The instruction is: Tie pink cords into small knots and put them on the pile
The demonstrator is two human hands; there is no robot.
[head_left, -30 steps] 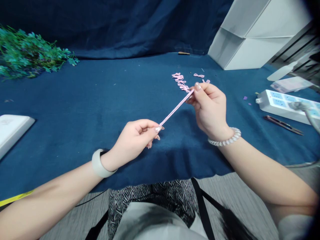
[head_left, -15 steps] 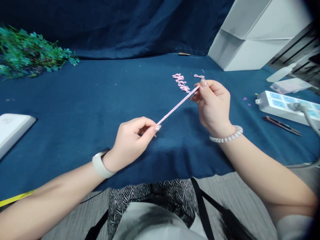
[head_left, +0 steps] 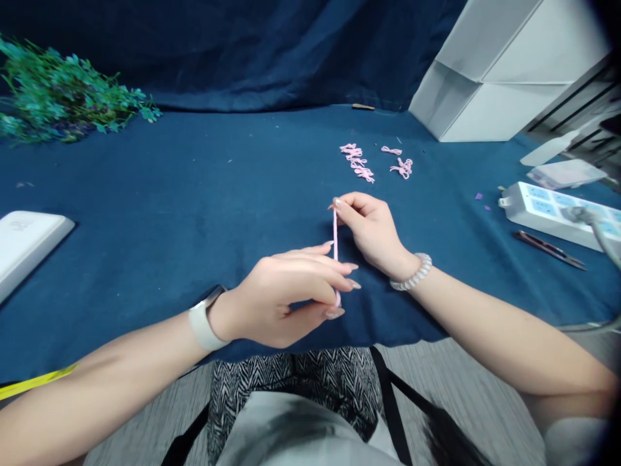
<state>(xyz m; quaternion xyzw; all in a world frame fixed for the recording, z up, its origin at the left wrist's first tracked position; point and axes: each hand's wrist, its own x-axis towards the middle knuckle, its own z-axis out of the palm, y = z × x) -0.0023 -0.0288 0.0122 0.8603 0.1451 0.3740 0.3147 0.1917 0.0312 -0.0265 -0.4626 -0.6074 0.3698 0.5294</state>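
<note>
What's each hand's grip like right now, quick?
Left hand: at the near end of the thin pink cord; whether pinched shut, can't tell.
Right hand: closed, holding the cord's far end.

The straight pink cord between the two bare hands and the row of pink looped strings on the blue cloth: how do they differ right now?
Support: the pink cord is up in the left hand and right hand; the row of pink strings lies on the blue cloth.
Shape: the visible stretch of cord is straight; the row's strings curl in small loops.
Direction: the cord points toward the wearer; the row slants.
Shared: both are pink and thin.
</note>
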